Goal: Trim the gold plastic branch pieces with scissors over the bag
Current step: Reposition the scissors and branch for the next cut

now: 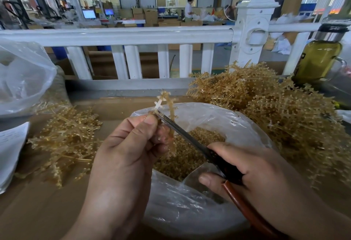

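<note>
Station: a brown desk (38,211) set against a white railing (133,34).

Left hand (125,144): raised over the mouth of the bag, thumb and fingertips pinched on one gold branch piece (171,107). The piece stands up out of the grip, and a pale cross-shaped part sits at its upper left.

Right hand (247,171): fingers curled round the dark and reddish-brown handles of the scissors (186,136). The blades run up and to the left across the bag opening. The tip is at the branch piece, just beside the left fingertips. The blades lie close together; whether they are fully closed cannot be told.

Bag (190,211): clear plastic, standing open on the desk directly under both hands. Inside lies a heap of small gold trimmings (190,156).

Stock: a large pile of gold branches (275,110) lies on the desk right of the bag, touching its rim. A smaller, flatter pile (64,137) lies to the left, apart from the bag.

Other items: a second clear plastic bag (22,72) at far left with a sheet of paper (9,154) below it. A bottle of olive-coloured liquid (319,59) stands at far right behind the large pile. Beyond the railing there are cartons, screens and a person in white (189,8), well apart from the desk.
</note>
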Tool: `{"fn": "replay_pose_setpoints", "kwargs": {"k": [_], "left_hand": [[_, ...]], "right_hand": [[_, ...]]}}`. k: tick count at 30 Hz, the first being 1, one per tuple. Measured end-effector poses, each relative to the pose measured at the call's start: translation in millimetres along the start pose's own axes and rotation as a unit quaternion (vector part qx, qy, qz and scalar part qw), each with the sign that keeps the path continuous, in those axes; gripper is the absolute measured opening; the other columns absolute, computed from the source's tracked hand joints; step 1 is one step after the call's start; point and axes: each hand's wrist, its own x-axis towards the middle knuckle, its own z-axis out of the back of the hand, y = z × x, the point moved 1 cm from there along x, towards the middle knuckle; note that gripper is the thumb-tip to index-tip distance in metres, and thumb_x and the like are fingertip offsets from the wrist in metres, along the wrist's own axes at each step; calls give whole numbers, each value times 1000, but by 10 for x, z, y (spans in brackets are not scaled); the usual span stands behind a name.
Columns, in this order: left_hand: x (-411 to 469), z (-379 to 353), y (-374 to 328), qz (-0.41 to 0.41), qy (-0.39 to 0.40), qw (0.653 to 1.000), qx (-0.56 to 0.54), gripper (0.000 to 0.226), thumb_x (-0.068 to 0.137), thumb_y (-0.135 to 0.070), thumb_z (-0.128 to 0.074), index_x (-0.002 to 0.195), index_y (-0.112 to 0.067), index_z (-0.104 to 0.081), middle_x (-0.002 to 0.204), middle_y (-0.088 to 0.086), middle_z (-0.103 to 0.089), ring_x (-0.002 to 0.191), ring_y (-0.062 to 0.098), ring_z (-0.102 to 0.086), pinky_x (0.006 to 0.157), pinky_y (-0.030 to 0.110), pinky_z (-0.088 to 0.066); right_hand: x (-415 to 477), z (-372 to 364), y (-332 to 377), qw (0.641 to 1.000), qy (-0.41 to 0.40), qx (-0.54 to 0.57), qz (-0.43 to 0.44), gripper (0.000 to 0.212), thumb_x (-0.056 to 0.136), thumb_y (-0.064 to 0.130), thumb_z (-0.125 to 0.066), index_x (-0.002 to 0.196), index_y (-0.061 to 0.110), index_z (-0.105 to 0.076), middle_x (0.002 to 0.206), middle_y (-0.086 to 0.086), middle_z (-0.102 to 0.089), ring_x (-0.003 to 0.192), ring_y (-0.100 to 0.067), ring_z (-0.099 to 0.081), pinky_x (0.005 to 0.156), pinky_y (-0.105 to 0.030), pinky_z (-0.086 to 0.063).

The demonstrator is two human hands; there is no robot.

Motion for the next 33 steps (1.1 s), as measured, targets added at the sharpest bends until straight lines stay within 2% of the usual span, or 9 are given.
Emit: {"fn": "replay_pose_setpoints", "kwargs": {"k": [4, 7, 12, 18, 22, 29, 33], "left_hand": [[-4, -14, -6, -8, 1, 1000, -3, 18, 86, -24, -60, 68, -24, -63, 69, 4, -55, 63, 14, -52, 59, 24, -48], [-7, -24, -10, -3, 5, 1000, -17, 18, 85, -23, -60, 68, -22, -63, 69, 5, -54, 62, 14, -52, 57, 24, -47], [-1, -41, -24, 15, 6, 999, -46, 22, 87, -18, -65, 65, -21, -61, 68, 5, -52, 61, 13, -51, 55, 23, -46], [-5, -42, -18, 24, 7, 998, -66, 21, 87, -19, -57, 67, -19, -61, 69, 4, -53, 61, 12, -52, 55, 22, -47], [-4, -40, -11, 27, 6, 997, -77, 19, 87, -17, -57, 69, -18, -62, 70, 5, -54, 62, 12, -53, 56, 21, -49], [14, -19, -6, 25, -11, 999, -33, 17, 80, -21, -61, 63, -24, -60, 69, 6, -51, 61, 15, -50, 54, 24, -47], [24, 0, 1, 15, -11, 1000, -22, 22, 84, -14, -61, 65, -25, -59, 69, 6, -52, 62, 16, -48, 55, 26, -48]], "right_hand": [[-2, 19, 16, 1000, -4, 20, -3, 41, 79, 70, -52, 103, 38, -63, 66, 24, -55, 67, 6, -58, 54, -6, -38], [4, 29, 23, 1000, 1, 27, -2, 39, 79, 68, -53, 100, 38, -65, 65, 25, -53, 65, 8, -56, 54, -4, -36], [1, 23, 20, 1000, -2, 21, -8, 43, 80, 70, -50, 100, 36, -63, 72, 20, -59, 68, 4, -59, 57, -11, -43], [8, 29, 36, 1000, -4, 17, -5, 41, 82, 68, -49, 96, 34, -66, 63, 25, -52, 66, 9, -56, 54, -5, -37], [11, 19, 29, 1000, 12, 1, -6, 48, 83, 70, -43, 94, 30, -67, 61, 16, -52, 65, -2, -57, 54, -13, -38], [8, -14, 7, 999, 32, 5, -12, 46, 82, 74, -45, 100, 36, -61, 73, 17, -56, 70, 0, -58, 57, -15, -40], [11, -19, 16, 999, 30, 14, -14, 43, 79, 74, -47, 98, 37, -60, 79, 20, -57, 69, 2, -57, 58, -13, -40]]}}
